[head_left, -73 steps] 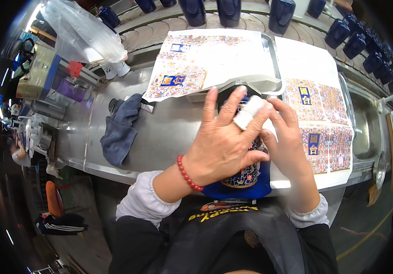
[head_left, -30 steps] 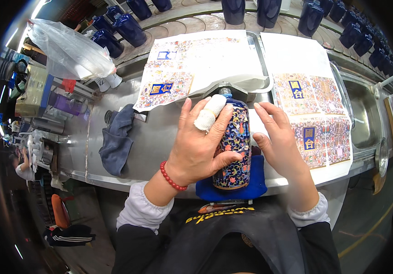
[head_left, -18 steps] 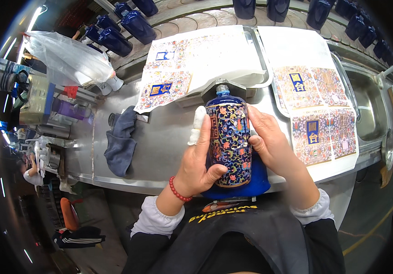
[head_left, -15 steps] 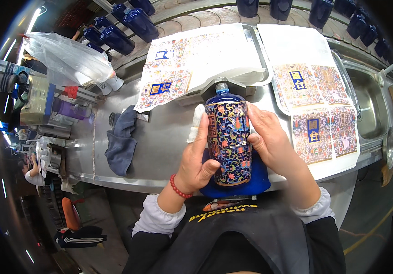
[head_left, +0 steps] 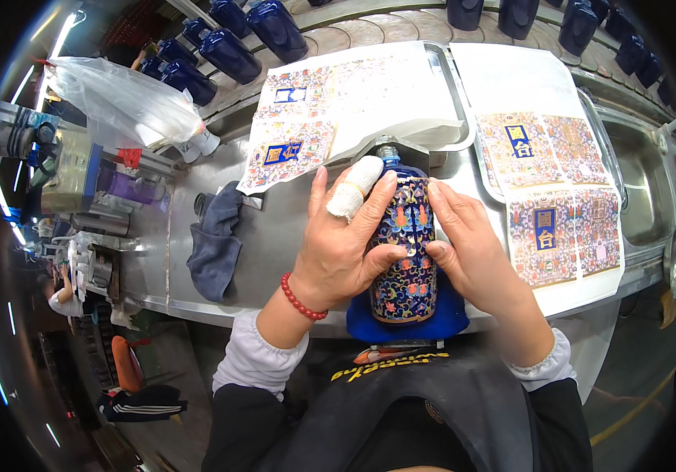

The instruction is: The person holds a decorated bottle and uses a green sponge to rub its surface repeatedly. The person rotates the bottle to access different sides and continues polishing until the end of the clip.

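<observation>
A dark blue glass bottle (head_left: pixel 405 271) with a colourful floral decal lies with its neck pointing away from me, its base end over a blue cloth pad (head_left: pixel 452 313). Against its left side is my left hand (head_left: pixel 336 252), thumb and index finger on the decal and one other finger wrapped in white bandage. My right hand (head_left: pixel 473 252) presses the right side with fingertips and thumb, so the bottle sits between both hands. A dark angular support (head_left: pixel 416 157) shows by the neck. The bottle's underside is hidden.
Printed floral decal sheets (head_left: pixel 298 145) lie at the far left of the steel table (head_left: pixel 275 228), and more decal sheets (head_left: pixel 566 197) at the right, on trays. A grey-blue cloth (head_left: pixel 216 244) is crumpled at left. Blue bottles (head_left: pixel 232 57) stand on the conveyor behind; a sink (head_left: pixel 641 177) is far right.
My left hand has shifted up and over the bottle's front, its bandaged finger now near the neck. The bottle appears turned, showing a different part of the decal. My right hand stays at its side.
</observation>
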